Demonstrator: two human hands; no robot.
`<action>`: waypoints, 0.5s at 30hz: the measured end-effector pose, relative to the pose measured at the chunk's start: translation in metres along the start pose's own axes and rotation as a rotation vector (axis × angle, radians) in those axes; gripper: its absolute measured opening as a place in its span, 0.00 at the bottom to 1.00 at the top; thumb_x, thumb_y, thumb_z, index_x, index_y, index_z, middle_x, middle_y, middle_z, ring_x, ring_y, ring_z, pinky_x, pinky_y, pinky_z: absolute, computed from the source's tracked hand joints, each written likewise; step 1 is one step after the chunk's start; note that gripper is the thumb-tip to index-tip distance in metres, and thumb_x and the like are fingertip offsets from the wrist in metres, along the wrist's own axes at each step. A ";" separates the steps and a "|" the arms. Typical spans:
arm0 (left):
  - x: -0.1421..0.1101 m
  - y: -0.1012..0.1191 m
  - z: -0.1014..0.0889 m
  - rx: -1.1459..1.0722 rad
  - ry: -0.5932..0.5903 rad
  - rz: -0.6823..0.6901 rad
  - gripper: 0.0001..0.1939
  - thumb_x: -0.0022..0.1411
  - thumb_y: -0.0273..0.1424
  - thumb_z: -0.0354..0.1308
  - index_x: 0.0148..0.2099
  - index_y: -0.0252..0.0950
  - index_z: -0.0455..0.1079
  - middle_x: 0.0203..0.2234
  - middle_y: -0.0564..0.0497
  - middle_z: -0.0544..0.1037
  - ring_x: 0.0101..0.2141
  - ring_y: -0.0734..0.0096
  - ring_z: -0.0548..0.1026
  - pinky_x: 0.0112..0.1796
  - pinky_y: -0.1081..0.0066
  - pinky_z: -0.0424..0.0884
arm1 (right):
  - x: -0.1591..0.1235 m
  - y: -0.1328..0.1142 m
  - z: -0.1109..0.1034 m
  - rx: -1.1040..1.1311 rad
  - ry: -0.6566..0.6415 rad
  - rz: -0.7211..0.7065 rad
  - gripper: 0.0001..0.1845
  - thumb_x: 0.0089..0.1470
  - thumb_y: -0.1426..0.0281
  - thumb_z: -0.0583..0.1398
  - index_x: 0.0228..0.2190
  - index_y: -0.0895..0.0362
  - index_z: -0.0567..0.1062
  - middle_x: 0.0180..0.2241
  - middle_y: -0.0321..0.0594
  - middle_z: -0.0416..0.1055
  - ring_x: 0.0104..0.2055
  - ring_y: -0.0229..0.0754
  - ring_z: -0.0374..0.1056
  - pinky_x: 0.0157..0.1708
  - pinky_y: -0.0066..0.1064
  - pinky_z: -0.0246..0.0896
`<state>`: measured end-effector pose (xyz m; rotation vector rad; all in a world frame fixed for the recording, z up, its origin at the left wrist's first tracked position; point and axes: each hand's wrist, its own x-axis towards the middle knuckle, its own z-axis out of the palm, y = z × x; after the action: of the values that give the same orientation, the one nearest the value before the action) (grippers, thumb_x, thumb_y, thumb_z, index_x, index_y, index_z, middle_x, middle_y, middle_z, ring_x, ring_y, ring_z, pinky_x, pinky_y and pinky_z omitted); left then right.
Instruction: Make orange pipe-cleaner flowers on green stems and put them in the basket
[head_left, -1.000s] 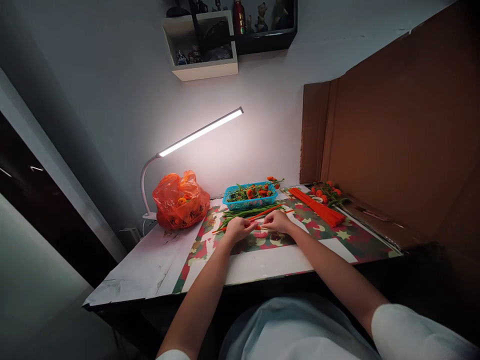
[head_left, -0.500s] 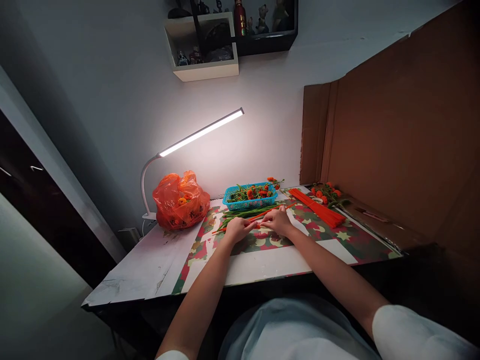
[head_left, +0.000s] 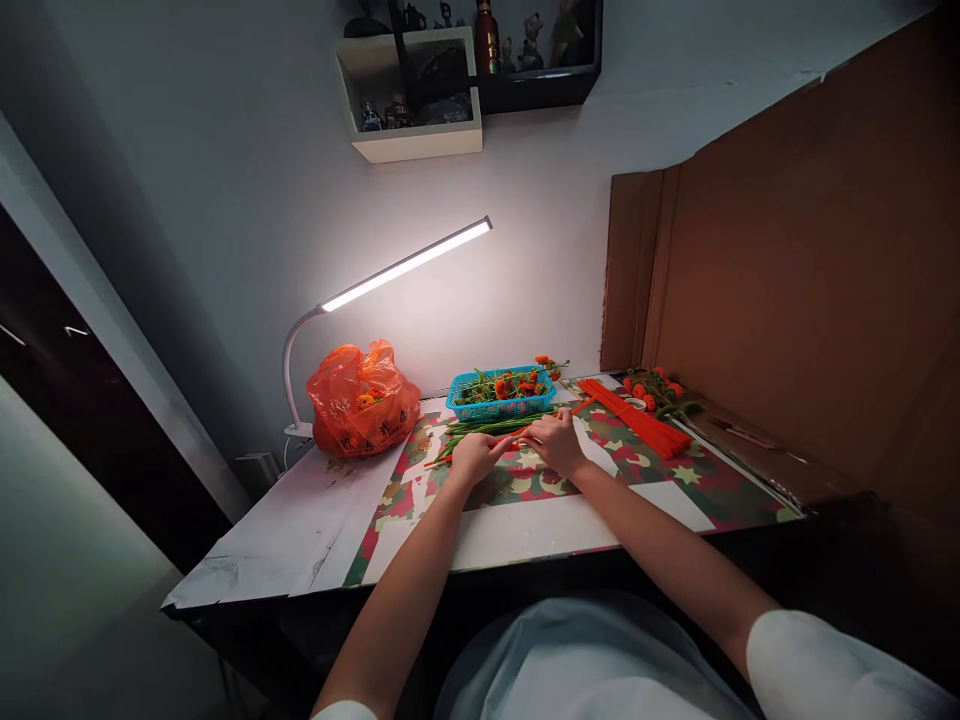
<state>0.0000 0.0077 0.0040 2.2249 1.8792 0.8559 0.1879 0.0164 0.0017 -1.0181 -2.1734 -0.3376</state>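
My left hand (head_left: pixel 475 457) is closed, thumb and fingers pinching an orange pipe cleaner (head_left: pixel 517 434) just above the patterned mat. My right hand (head_left: pixel 553 441) pinches the same orange strand close beside the left fingertips. One end of the strand sticks out left of my left hand, and an orange length rises beyond the right hand. Behind both hands lies a bundle of green stems (head_left: pixel 487 426), partly covered by them. To the right rests a thick bundle of orange pipe cleaners (head_left: pixel 637 420).
A blue basket (head_left: pixel 501 408) holds orange flowers with green stems. At left stand an orange plastic bag (head_left: pixel 363 400) and a lit clip lamp (head_left: pixel 405 266). More orange flowers (head_left: pixel 654 388) lie at the right beside a cardboard panel (head_left: pixel 780 300).
My fingers have shifted slightly on the orange strand, and its far end now points higher toward the orange bundle. The camera view has moved a little.
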 end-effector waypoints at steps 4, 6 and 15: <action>0.001 0.000 0.002 0.002 -0.013 -0.024 0.33 0.54 0.59 0.44 0.16 0.35 0.64 0.12 0.51 0.60 0.17 0.74 0.55 0.23 0.70 0.43 | 0.000 0.000 0.000 -0.026 0.035 -0.016 0.18 0.62 0.63 0.51 0.28 0.55 0.77 0.26 0.37 0.74 0.32 0.38 0.61 0.38 0.35 0.36; 0.001 0.001 0.001 0.010 -0.022 -0.036 0.34 0.55 0.59 0.42 0.17 0.35 0.66 0.13 0.51 0.62 0.17 0.73 0.56 0.23 0.71 0.44 | 0.000 -0.001 0.000 -0.030 0.054 -0.025 0.18 0.62 0.64 0.51 0.29 0.55 0.76 0.26 0.37 0.74 0.32 0.38 0.61 0.38 0.35 0.36; 0.001 0.005 -0.001 0.017 0.056 -0.159 0.34 0.55 0.59 0.40 0.19 0.36 0.67 0.15 0.49 0.67 0.19 0.71 0.61 0.23 0.71 0.46 | 0.000 -0.008 0.002 -0.018 0.106 -0.033 0.18 0.62 0.67 0.50 0.26 0.57 0.74 0.25 0.38 0.74 0.31 0.38 0.61 0.38 0.35 0.36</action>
<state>0.0039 0.0070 0.0071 2.0461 2.0630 0.8874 0.1808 0.0118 0.0009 -0.9535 -2.0968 -0.4174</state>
